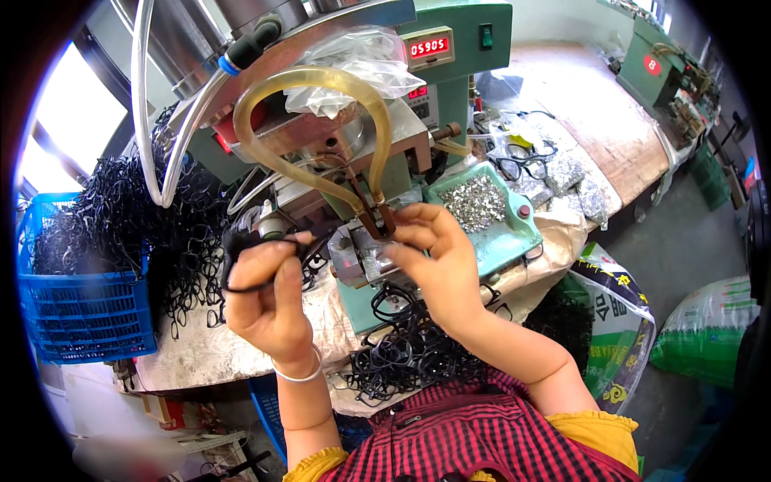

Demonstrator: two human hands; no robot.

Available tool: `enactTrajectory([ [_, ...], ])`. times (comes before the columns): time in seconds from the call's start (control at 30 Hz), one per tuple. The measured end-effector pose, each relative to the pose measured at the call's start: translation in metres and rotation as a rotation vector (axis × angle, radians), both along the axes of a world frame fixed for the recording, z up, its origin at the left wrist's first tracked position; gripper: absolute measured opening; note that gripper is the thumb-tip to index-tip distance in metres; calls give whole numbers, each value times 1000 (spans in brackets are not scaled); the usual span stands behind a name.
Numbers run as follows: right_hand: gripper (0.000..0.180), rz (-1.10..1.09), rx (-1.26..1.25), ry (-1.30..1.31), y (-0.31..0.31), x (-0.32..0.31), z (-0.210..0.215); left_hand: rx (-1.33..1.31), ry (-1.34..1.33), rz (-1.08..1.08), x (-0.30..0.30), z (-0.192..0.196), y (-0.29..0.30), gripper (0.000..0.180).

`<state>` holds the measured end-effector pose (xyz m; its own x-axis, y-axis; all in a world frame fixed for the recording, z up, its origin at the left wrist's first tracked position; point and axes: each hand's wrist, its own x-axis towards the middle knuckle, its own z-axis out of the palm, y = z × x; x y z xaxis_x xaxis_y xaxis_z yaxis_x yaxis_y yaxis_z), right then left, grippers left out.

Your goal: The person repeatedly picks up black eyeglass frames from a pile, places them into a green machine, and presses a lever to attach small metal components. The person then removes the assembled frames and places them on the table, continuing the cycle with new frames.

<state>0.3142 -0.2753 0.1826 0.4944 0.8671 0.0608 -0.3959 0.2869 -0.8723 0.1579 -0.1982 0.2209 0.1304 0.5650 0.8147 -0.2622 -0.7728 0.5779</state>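
Note:
My left hand (pixel 277 301) grips a black eyeglass frame (pixel 231 261), its fingers closed around the front. One end of the frame reaches toward a small metal fixture (pixel 347 255) on the machine. Above that fixture hang two copper-coloured prongs (pixel 377 225), fed by a looped yellowish hose (pixel 385 136). My right hand (pixel 446 273) is at the right side of the prongs, thumb and fingers bent close together; whatever lies between the fingertips is too small to make out. Just beyond this hand stands a pale green tray (pixel 504 255) with a pile of small shiny metal pieces (pixel 474 202).
A heap of black eyeglass frames (pixel 189 241) spreads at the left, beside a blue basket (pixel 88 317) full of more. Several frames (pixel 409 345) lie in front of me. The green machine housing (pixel 470 32) rises behind; plastic bags (pixel 562 173) lie at the right.

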Motion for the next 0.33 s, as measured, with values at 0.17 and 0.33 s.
enactTrajectory([
  [0.17,54,4,26,-650,-22,31,-1,219,466,-80,-11,-29,-24,15],
  [0.33,47,-488,-53,-752,-6,96,-47,414,630,-63,4,-36,-25,26],
])
